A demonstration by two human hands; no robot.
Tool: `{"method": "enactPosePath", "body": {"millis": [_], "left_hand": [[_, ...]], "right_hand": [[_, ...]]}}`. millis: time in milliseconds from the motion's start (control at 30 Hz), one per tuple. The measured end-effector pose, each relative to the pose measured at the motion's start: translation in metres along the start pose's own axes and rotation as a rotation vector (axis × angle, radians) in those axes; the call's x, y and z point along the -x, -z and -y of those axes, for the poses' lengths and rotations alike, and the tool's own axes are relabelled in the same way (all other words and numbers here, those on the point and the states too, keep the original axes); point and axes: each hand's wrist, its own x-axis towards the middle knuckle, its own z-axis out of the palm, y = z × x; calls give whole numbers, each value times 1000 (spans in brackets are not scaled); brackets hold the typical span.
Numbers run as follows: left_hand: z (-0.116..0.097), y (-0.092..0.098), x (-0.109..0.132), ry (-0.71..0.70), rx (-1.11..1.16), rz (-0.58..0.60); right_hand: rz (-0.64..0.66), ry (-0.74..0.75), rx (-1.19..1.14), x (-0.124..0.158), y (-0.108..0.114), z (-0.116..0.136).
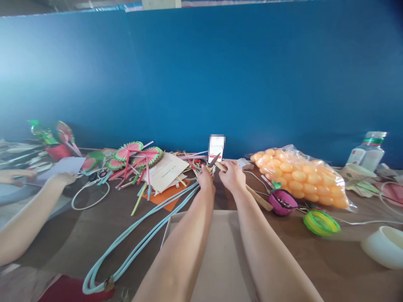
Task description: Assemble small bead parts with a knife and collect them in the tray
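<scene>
My left hand [206, 178] is closed around a tool with a pointed dark metal blade [215, 159]; whether it is a knife or scissors I cannot tell. Close beside it, my right hand [233, 177] grips a flat wooden stick [260, 199], whose near end slants down to the right while its other end sticks out past my fingers towards the blade. Behind the hands stands a phone [215, 153] with a lit screen. Both forearms reach over a shallow pale box [220, 256].
Pale blue tubing [141, 224] loops at left, near watermelon-pattern paper fans [147, 157] and papers [165, 172]. To the right lie a bag of orange balls [302, 176], a purple pouch [282, 202], green-yellow rings [321, 223] and a white cup [385, 247]. Another person's arms [34, 214] work at far left.
</scene>
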Motion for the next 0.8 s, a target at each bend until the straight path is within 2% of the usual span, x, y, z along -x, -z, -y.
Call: {"method": "enactPosePath", "body": {"millis": [167, 333, 467, 567, 667, 800], "left_hand": [[0, 0, 2, -26, -31, -15], [1, 0, 1, -11, -38, 7], [0, 0, 1, -13, -80, -28], [0, 1, 3, -27, -82, -43], [0, 2, 4, -41, -80, -33], [1, 2, 5, -32, -110, -27]], "right_hand": [[-24, -83, 3, 0, 1, 0], [18, -25, 16, 1, 0, 2], [21, -140, 71, 0, -2, -3], [89, -241, 110, -2, -4, -14], [193, -273, 136, -2, -9, -24], [262, -295, 179, 0, -11, -21]]}}
